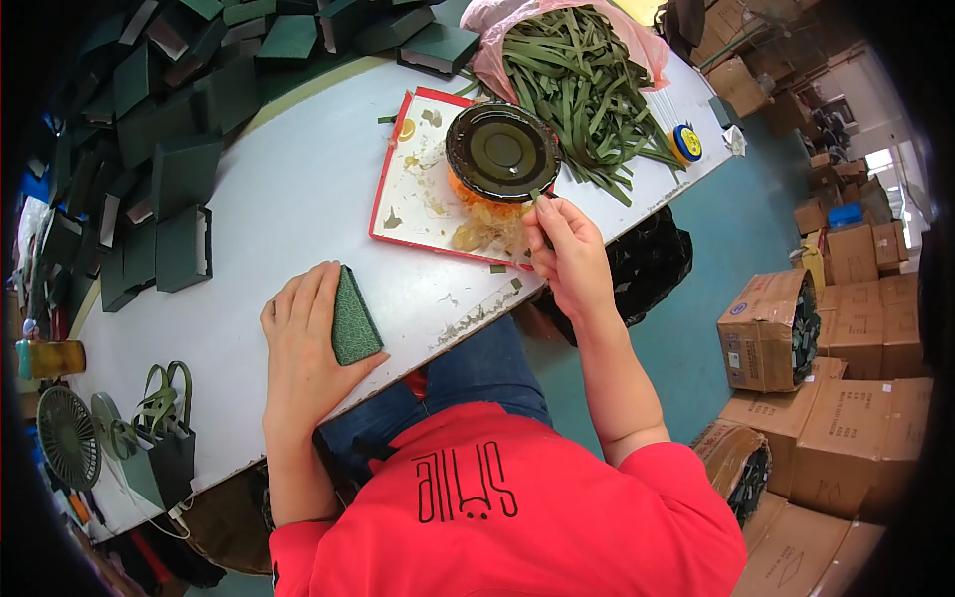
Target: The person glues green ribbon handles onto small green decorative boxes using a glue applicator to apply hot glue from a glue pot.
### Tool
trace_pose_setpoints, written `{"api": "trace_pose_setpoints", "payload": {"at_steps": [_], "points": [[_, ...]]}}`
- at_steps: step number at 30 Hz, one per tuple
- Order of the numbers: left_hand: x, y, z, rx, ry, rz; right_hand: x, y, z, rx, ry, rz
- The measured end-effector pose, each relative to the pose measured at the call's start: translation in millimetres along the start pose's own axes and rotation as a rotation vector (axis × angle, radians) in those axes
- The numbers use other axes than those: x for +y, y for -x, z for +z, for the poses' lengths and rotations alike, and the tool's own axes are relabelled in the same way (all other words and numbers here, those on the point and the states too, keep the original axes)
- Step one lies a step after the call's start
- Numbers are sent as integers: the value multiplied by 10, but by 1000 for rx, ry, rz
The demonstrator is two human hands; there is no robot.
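Observation:
Under my left hand (303, 333) is a small dark green patterned box (354, 320), gripped along its side near the table's front edge. My right hand (569, 249) pinches the end of a green ribbon strip (535, 196) at the rim of a round black dish (502, 149) that looks wet and shiny inside. The dish sits on an orange tub, most of it hidden. Both rest on a white, red-edged tray (405, 194) smeared with dried yellowish residue. Behind my right hand a pile of green ribbon strips (582, 90) spills from a pink plastic bag (487, 50).
Many dark green boxes (184, 169) are stacked on the table's far left. A fan (69, 436) and a green bag with ribbon handles (169, 463) stand at near left. A blue-and-yellow round container (686, 144) lies near the right edge. Cardboard cartons (851, 423) fill the floor at right.

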State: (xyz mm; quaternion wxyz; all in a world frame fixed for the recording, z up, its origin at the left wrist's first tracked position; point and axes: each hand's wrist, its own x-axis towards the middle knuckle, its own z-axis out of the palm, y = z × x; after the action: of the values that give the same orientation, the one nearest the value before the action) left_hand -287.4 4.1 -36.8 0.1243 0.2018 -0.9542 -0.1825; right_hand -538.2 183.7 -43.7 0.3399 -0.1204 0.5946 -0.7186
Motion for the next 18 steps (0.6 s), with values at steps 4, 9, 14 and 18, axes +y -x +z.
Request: {"api": "trace_pose_setpoints", "payload": {"at_steps": [4,9,14,18], "points": [[6,1,-1,1,5,2,-11,-29,34,32,16,16],[1,0,7,4,-2,7,-24,-71,19,44,11,54],[5,-1,6,11,1,6,-37,-50,-44,12,-59,74],[3,7,-1,65,91,-28,-35,112,5,65,-32,-41]]}}
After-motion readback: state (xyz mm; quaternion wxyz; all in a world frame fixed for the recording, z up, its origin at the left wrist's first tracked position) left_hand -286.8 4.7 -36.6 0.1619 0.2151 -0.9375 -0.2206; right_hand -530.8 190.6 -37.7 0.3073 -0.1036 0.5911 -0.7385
